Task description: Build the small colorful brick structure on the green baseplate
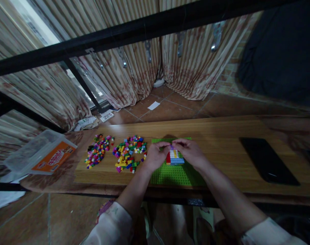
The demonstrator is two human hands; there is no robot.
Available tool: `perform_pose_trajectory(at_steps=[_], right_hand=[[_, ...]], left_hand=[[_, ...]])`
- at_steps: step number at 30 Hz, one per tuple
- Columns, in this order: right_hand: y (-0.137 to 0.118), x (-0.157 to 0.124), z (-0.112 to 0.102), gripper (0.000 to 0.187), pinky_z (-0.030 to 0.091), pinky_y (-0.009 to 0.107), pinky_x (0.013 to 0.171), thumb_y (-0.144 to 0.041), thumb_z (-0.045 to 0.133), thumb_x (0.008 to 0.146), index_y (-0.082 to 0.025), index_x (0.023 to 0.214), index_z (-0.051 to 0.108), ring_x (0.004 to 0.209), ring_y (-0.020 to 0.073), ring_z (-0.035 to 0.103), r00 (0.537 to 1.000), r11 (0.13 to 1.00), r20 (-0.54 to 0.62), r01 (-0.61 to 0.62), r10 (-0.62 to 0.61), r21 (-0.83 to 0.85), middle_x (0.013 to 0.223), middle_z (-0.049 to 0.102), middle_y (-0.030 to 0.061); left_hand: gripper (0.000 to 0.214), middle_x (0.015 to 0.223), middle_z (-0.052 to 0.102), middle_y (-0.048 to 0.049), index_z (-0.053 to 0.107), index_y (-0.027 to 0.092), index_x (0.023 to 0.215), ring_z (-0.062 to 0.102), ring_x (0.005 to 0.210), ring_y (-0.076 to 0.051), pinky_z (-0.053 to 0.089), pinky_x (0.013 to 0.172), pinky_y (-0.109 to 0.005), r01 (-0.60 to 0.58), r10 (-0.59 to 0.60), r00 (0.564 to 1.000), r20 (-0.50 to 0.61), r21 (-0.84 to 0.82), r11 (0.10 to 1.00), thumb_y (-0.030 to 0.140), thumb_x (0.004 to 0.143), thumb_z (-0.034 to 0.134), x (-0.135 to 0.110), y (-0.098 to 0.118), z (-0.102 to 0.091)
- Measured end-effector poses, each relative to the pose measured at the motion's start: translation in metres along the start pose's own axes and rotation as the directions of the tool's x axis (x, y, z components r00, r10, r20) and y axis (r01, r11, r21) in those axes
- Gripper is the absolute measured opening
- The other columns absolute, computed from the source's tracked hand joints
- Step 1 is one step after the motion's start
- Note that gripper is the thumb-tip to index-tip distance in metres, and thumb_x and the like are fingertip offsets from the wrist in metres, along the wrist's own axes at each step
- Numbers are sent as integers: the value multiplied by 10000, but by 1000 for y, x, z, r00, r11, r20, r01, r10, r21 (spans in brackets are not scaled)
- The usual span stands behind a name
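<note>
A green baseplate (175,175) lies on the wooden table in front of me. On it stands a small block of stacked bricks (175,157) in red, white, yellow and blue rows. My left hand (156,156) and my right hand (189,151) meet over the far edge of that block, fingers pinched together at a tiny purple brick (172,147). Which hand grips it I cannot tell. To the left of the plate lie two heaps of small loose bricks (128,153), the farther heap (98,150) nearer the table's left end.
A dark phone (268,160) lies flat on the table (221,136) at the right. A clear plastic box with an orange label (41,154) sits off the table's left end. A black metal frame (144,29) crosses overhead; curtains hang behind.
</note>
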State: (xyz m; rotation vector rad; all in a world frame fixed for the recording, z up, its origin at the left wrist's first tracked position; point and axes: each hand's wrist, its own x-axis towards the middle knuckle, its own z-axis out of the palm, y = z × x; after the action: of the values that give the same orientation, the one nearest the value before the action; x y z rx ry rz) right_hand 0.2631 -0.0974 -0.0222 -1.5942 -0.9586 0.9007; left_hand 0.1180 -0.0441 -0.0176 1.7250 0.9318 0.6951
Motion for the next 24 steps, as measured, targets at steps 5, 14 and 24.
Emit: perform_pose_trajectory(at_steps=[5, 14, 24], right_hand=[[4, 1, 11, 261, 461, 298, 618, -378, 644, 655, -193, 813, 738, 667, 182, 628, 999, 998, -13, -51, 51, 24, 733, 721, 33], [1, -1, 8, 332, 474, 298, 639, -492, 645, 702, -176, 784, 706, 666, 176, 627, 998, 994, 12, -70, 69, 78, 729, 710, 42], [5, -1, 11, 354, 459, 298, 600, -490, 663, 671, -180, 824, 740, 635, 180, 623, 998, 996, 20, -61, 62, -68, 732, 722, 44]], left_hand=[[206, 969, 755, -51, 755, 162, 929, 681, 851, -187, 535, 815, -297, -28, 28, 1000, -4, 33, 999, 238, 835, 589, -1, -5, 1], [282, 1022, 738, -49, 701, 168, 1061, 671, 938, -174, 514, 891, -295, -24, 21, 999, -39, -57, 998, 255, 905, 483, -4, -8, -2], [271, 961, 739, -84, 684, 131, 1055, 677, 894, -186, 524, 861, -311, 46, -58, 987, -147, -85, 995, 209, 881, 491, -1, -14, -13]])
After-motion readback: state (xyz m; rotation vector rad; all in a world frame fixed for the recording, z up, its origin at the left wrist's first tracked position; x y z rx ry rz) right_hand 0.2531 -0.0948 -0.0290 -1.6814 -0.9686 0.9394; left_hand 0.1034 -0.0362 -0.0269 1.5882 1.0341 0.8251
